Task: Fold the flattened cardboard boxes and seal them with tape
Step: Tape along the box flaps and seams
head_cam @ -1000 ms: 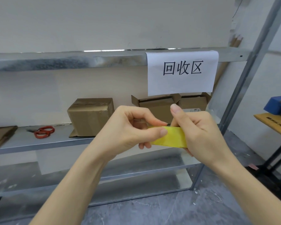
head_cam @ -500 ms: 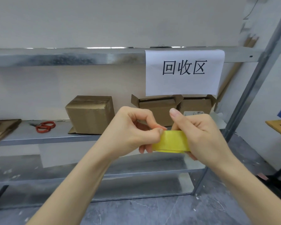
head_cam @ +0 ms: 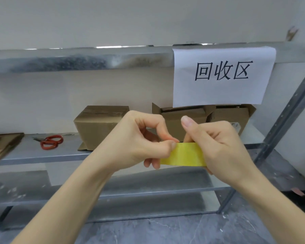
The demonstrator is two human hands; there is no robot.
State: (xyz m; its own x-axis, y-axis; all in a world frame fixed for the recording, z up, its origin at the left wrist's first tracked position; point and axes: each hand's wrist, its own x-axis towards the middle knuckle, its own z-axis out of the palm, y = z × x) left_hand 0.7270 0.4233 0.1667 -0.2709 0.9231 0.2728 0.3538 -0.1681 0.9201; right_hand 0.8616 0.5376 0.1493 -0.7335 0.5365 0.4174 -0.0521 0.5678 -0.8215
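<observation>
Both hands are up in front of a metal shelf, and the yellow tape sits between them. The right hand curls round the tape's right side and holds it. The left hand pinches the tape's top left edge with thumb and first finger, as if picking at the loose end. The yellow band runs left to right, so I think the pull must go left, and the left hand is the one to do it. The flat cardboard lies far to the left on the shelf, cut off by the picture's edge. A shut box and an open box stand behind the hands. The right hand hides much of the tape, so I cannot tell if the end is free.
</observation>
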